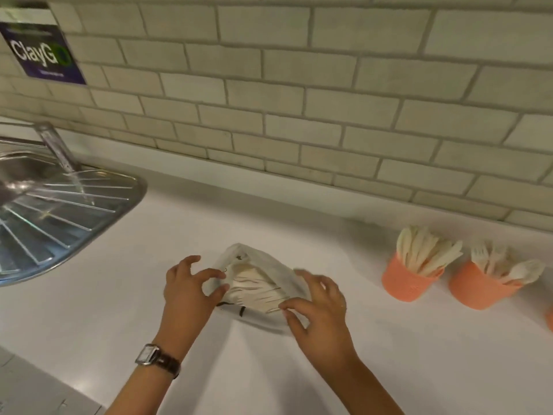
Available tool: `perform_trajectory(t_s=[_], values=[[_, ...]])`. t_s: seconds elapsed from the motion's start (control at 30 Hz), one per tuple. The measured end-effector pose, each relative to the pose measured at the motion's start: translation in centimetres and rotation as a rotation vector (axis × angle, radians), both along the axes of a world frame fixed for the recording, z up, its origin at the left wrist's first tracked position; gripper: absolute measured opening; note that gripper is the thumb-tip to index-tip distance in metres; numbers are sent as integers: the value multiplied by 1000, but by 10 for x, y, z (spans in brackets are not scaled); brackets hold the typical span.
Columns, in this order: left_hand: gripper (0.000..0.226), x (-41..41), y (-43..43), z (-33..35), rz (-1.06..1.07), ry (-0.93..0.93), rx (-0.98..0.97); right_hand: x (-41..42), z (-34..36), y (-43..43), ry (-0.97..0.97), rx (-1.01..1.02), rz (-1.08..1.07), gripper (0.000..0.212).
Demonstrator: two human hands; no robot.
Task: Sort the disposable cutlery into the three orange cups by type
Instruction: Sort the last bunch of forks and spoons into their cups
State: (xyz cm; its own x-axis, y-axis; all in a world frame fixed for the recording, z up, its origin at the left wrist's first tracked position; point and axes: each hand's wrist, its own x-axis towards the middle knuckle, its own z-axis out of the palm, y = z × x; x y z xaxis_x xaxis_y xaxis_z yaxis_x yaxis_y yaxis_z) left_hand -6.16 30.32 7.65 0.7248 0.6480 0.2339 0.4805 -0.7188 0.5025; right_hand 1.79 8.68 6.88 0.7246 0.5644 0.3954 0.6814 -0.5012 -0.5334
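Note:
A translucent plastic bag (263, 265) of pale disposable cutlery (254, 287) lies on the white counter (299, 369) in front of me. My left hand (188, 292) curls thumb and forefinger round the bag's left edge. My right hand (320, 304) has its fingers bent over the bag's right side, the thumb pressing its near edge. To the right stand two orange cups: the nearer-left cup (404, 283) holds several pale pieces, and the second cup (478, 290) holds forks and other pale pieces. A sliver of a third orange cup (550, 317) shows at the right edge.
A steel sink drainboard (59, 217) with a tap (57, 151) takes up the left side. A tiled wall (299, 100) runs behind the counter, with a dark sign (42, 52) at the top left. A watch sits on my left wrist (155, 359).

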Motion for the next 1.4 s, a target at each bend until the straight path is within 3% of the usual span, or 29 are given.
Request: perform_trajectory(t_s=[0.03, 0.1, 0.2, 0.27, 0.4, 0.53, 0.6, 0.67, 0.8, 0.97, 1.13, 1.4], values=[[20, 2, 6, -2, -48, 15, -46, 2, -4, 10, -32, -82, -48, 10], [29, 9, 12, -4, -170, 63, -139, 7, -4, 24, 92, -225, -107, 17], [58, 17, 26, -12, -373, 179, -203, 19, 1, 39, 213, -431, -172, 44], [74, 19, 37, -10, -473, 206, -239, 24, 8, 44, 251, -428, -261, 58], [83, 22, 47, -1, -612, 163, -254, 26, 13, 49, 228, -474, -400, 69], [90, 25, 48, 2, -647, 167, -296, 9, 21, 61, 54, -487, -491, 61], [92, 25, 49, -1, -651, 164, -341, -3, 23, 73, -139, -368, -412, 40], [91, 25, 49, -4, -662, 145, -371, -8, 21, 89, -123, -422, -229, 30], [89, 26, 48, -7, -674, 119, -415, 22, -18, 113, 237, -702, -119, 61], [91, 24, 48, -12, -688, 110, -435, 40, -40, 128, 246, -935, -48, 95], [91, 26, 55, -15, -685, 92, -407, 48, -42, 125, 266, -863, -35, 63], [91, 27, 57, -12, -701, 87, -384, 51, -40, 121, 265, -719, -50, 36]])
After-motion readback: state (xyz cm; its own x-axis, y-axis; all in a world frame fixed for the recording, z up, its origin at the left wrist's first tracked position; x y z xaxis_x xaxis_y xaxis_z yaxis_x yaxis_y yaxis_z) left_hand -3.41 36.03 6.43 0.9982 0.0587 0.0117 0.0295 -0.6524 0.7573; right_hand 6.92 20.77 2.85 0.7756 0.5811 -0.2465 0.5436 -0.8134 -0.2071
